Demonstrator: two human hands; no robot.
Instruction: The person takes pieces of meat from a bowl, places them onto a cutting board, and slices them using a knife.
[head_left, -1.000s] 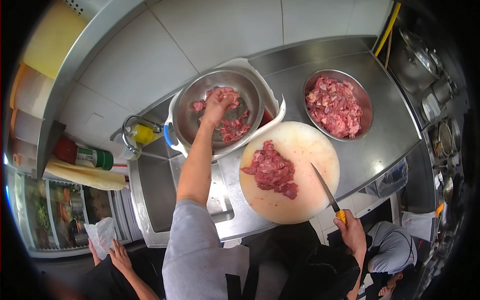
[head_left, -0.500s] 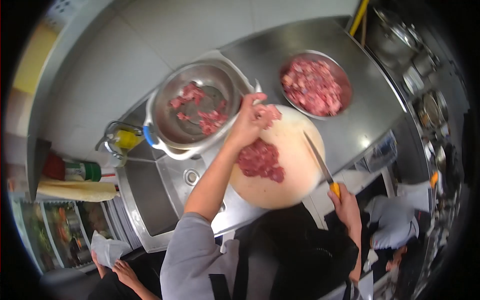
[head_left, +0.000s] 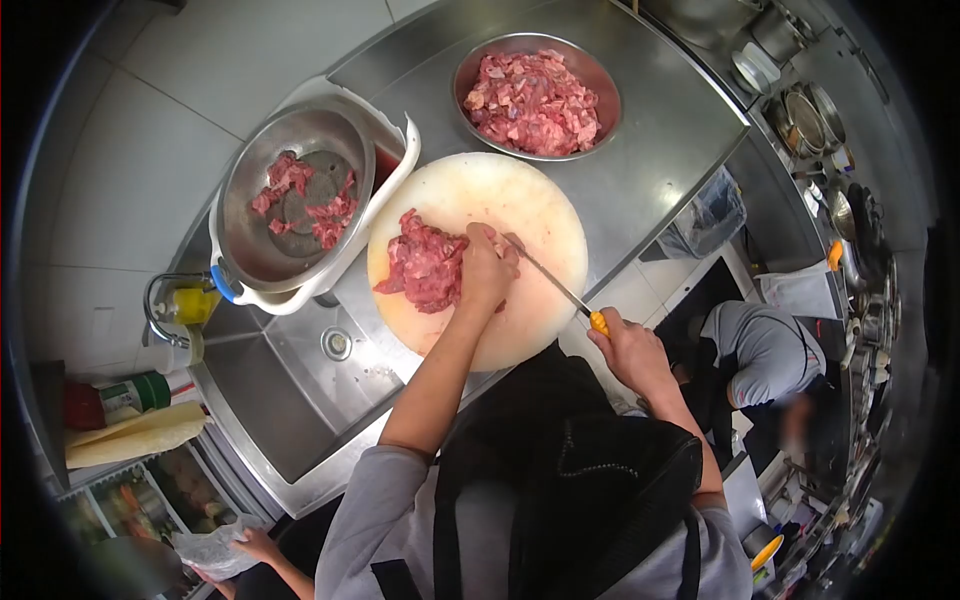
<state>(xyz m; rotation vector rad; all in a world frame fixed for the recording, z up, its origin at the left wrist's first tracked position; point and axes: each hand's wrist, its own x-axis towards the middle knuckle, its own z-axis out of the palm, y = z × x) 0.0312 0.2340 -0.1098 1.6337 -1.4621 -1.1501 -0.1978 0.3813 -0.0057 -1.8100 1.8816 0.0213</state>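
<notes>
On the round white cutting board (head_left: 545,215) lies a pile of raw red meat (head_left: 420,262). My left hand (head_left: 487,268) presses down at the pile's right side, its fingers curled over meat. My right hand (head_left: 632,350) grips the yellow handle of a knife (head_left: 556,280). The blade points up and left across the board, its tip close to my left fingertips. Beyond the board, a metal bowl (head_left: 612,100) is full of cut meat pieces. To the left, a large metal basin (head_left: 232,200) holds a few meat scraps.
The basin rests in a white plastic tub (head_left: 408,165) beside a steel sink (head_left: 290,390) with a tap. A yellow bottle (head_left: 190,305) stands by the tap. One person (head_left: 765,350) bends at the right; another's hands (head_left: 258,548) hold a plastic bag at lower left.
My left hand has come down from above the board's far edge, where it held meat, onto the pile. The knife tip now sits near its fingers. The whole view has shifted.
</notes>
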